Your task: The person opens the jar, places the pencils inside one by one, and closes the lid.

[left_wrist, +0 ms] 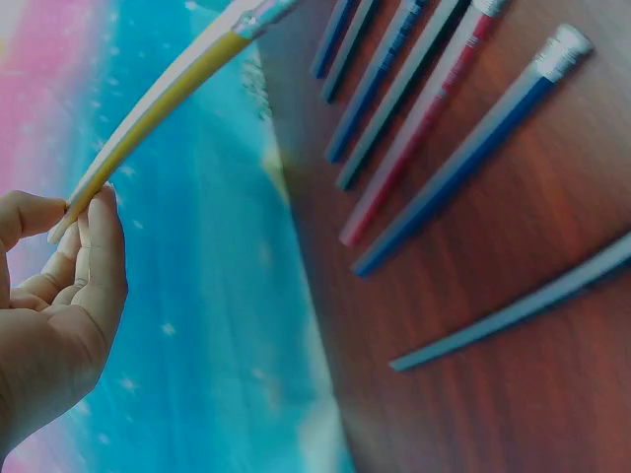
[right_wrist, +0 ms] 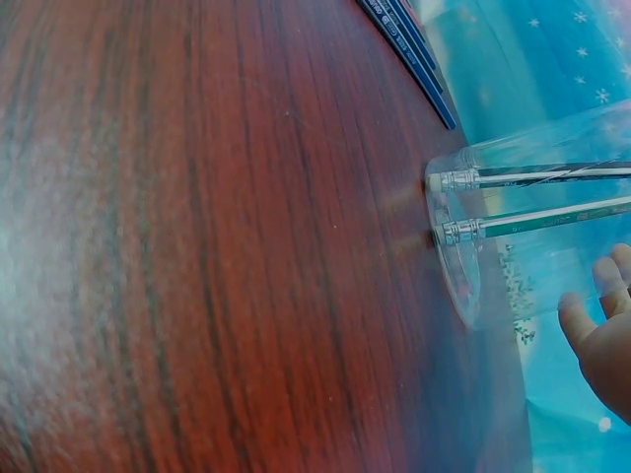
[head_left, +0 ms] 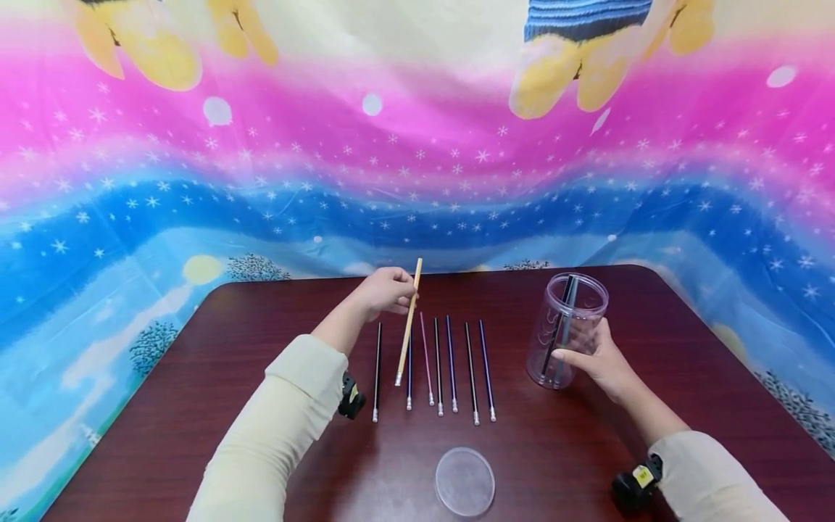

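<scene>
Left grip (head_left: 389,291) pinches a yellow pencil (head_left: 405,341) near its top above the surface (head_left: 254,326), leaving the eraser end (head_left: 398,380) free, pointing down. Right grip (head_left: 601,366) holds a clear jar (head_left: 538,355), probably to steady it; inside, two pencils (right_wrist: 552,218) lean eraser-down. Seven loose pencils (head_left: 438,362) lie spaced apart; a round lid (head_left: 465,482) lies nearer.

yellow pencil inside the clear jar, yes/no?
No, the head view shows the left hand pinching the yellow pencil well apart from the clear jar, which the right hand holds.
</scene>
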`<move>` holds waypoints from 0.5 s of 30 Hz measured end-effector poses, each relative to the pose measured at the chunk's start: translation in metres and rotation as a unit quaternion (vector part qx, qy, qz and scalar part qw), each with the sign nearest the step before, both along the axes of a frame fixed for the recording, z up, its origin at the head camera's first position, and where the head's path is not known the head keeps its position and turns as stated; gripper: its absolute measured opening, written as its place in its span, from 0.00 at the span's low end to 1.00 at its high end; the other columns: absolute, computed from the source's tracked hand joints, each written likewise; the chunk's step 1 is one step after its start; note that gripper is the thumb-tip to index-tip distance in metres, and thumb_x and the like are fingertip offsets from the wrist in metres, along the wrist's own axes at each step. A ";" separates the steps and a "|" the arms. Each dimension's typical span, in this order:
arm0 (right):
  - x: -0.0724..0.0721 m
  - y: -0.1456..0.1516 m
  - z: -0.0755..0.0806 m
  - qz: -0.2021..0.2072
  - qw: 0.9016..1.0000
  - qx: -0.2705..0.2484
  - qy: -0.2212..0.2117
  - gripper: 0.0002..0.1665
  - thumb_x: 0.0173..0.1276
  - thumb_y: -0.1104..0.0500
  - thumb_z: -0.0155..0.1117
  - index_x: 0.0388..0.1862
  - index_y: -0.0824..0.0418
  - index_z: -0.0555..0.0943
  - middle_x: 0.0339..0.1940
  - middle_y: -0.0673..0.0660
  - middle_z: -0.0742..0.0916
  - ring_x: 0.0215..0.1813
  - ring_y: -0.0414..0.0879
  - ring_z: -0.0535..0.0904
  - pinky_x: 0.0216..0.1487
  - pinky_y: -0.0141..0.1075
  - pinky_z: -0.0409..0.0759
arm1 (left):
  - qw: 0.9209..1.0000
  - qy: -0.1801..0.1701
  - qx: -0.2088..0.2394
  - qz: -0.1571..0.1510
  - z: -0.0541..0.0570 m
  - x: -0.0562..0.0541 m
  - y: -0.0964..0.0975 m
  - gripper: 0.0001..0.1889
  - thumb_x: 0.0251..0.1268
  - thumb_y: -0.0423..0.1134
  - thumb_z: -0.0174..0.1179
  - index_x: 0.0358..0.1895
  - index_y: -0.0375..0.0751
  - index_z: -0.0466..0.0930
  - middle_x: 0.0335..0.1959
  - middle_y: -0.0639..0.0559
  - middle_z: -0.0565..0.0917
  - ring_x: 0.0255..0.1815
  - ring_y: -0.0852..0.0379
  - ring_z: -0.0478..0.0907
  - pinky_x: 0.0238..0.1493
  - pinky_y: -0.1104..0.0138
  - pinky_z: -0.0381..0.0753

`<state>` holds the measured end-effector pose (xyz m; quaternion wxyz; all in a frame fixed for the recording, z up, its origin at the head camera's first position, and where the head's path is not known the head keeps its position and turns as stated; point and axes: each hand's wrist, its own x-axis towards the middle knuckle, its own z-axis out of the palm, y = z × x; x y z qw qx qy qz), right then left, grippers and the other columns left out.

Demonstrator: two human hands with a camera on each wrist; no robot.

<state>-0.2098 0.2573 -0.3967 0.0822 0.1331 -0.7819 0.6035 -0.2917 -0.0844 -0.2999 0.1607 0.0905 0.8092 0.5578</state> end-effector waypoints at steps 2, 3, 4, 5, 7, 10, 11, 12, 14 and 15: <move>-0.001 0.000 0.000 -0.001 1.000 0.000 -0.001 0.37 0.55 0.69 0.60 0.54 0.50 0.50 0.56 0.64 0.67 0.48 0.29 0.68 0.43 0.22 0.68 | 1.000 0.001 0.009 -0.009 0.008 0.001 0.008 0.07 0.60 0.30 0.47 0.39 0.28 0.68 0.37 0.39 0.76 0.40 0.44 0.75 0.38 0.60 0.76; -0.001 0.000 0.000 -0.002 1.000 0.002 -0.003 0.37 0.55 0.69 0.60 0.54 0.50 0.50 0.56 0.65 0.67 0.48 0.29 0.68 0.43 0.22 0.68 | 1.000 0.002 0.013 -0.011 0.012 0.001 0.011 0.07 0.60 0.30 0.47 0.39 0.28 0.68 0.37 0.39 0.76 0.41 0.43 0.75 0.38 0.60 0.76; -0.001 0.000 0.000 -0.002 1.000 0.004 -0.004 0.37 0.55 0.69 0.60 0.54 0.50 0.49 0.56 0.66 0.66 0.48 0.29 0.68 0.43 0.22 0.68 | 1.000 0.003 0.016 -0.014 0.016 0.001 0.015 0.07 0.60 0.30 0.47 0.39 0.28 0.68 0.37 0.38 0.76 0.42 0.42 0.74 0.38 0.60 0.76; -0.001 0.000 0.000 -0.002 1.000 0.006 -0.005 0.37 0.55 0.69 0.60 0.54 0.50 0.49 0.57 0.67 0.66 0.48 0.29 0.67 0.43 0.22 0.68 | 1.000 0.004 0.018 -0.016 0.019 0.001 0.019 0.07 0.61 0.30 0.48 0.39 0.29 0.68 0.37 0.39 0.76 0.41 0.42 0.74 0.38 0.61 0.76; -0.001 0.000 0.000 -0.001 1.000 0.007 -0.007 0.38 0.55 0.69 0.59 0.55 0.50 0.49 0.57 0.69 0.65 0.48 0.29 0.67 0.43 0.22 0.68 | 1.000 0.005 0.024 -0.020 0.026 0.001 0.027 0.07 0.61 0.30 0.48 0.39 0.29 0.68 0.37 0.39 0.76 0.41 0.43 0.75 0.38 0.60 0.76; -0.001 0.000 0.000 0.003 1.000 0.005 -0.008 0.38 0.55 0.69 0.59 0.55 0.50 0.48 0.57 0.68 0.65 0.48 0.30 0.68 0.43 0.22 0.68 | 0.999 0.010 0.035 -0.030 0.035 0.000 0.038 0.07 0.61 0.30 0.48 0.40 0.29 0.68 0.37 0.39 0.76 0.37 0.45 0.76 0.39 0.60 0.76; 0.000 0.000 0.000 0.004 1.000 0.004 -0.008 0.38 0.55 0.70 0.59 0.55 0.50 0.48 0.57 0.68 0.65 0.48 0.30 0.68 0.43 0.22 0.69 | 0.999 0.014 0.037 -0.034 0.038 0.000 0.042 0.07 0.61 0.30 0.48 0.40 0.29 0.68 0.37 0.39 0.76 0.36 0.47 0.76 0.39 0.59 0.76; 0.000 0.000 0.000 0.005 1.000 0.003 -0.008 0.38 0.55 0.70 0.59 0.55 0.50 0.48 0.57 0.67 0.65 0.48 0.30 0.68 0.43 0.22 0.69 | 0.998 0.017 0.040 -0.039 0.042 0.000 0.045 0.07 0.62 0.30 0.48 0.41 0.30 0.68 0.37 0.39 0.76 0.36 0.48 0.76 0.39 0.59 0.76; 0.000 0.000 0.000 0.005 1.000 0.003 -0.009 0.38 0.55 0.70 0.59 0.55 0.50 0.48 0.57 0.67 0.65 0.47 0.30 0.69 0.42 0.22 0.69 | 0.998 0.025 0.047 -0.046 0.048 0.000 0.053 0.08 0.62 0.30 0.48 0.41 0.29 0.68 0.37 0.39 0.76 0.35 0.49 0.77 0.39 0.60 0.76; 0.000 0.000 0.000 0.005 1.000 0.004 -0.009 0.38 0.55 0.70 0.59 0.55 0.50 0.48 0.57 0.67 0.65 0.47 0.30 0.69 0.42 0.22 0.69 | 0.997 0.030 0.049 -0.050 0.051 0.000 0.056 0.08 0.62 0.31 0.48 0.41 0.30 0.68 0.37 0.40 0.76 0.35 0.49 0.77 0.38 0.61 0.76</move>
